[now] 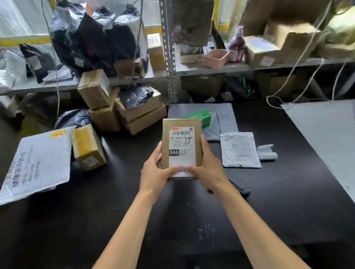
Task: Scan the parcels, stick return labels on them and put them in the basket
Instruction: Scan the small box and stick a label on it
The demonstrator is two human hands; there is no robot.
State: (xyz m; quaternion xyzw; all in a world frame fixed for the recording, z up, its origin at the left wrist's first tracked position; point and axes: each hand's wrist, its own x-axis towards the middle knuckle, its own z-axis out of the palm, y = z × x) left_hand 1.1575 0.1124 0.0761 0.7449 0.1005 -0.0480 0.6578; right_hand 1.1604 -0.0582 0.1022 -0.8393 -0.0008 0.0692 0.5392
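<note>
1. The small cardboard parcel (181, 147) floats above the table (264, 191), dead centre.
2. Left hand (154, 175) and right hand (206, 170) pinch its 6 o'clock end.
3. Likely stiff, light (hold the sides).

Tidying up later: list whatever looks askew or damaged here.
The top box of the stack at the shelf sits tilted. A grey mailer lies crumpled on the table. The held parcel looks intact.

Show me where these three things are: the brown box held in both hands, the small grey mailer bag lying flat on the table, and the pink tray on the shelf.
brown box (181, 142): head view, on its white shipping label.
grey mailer bag (240, 150): head view, middle of its top face.
pink tray (217, 59): head view, on its front wall.
</note>
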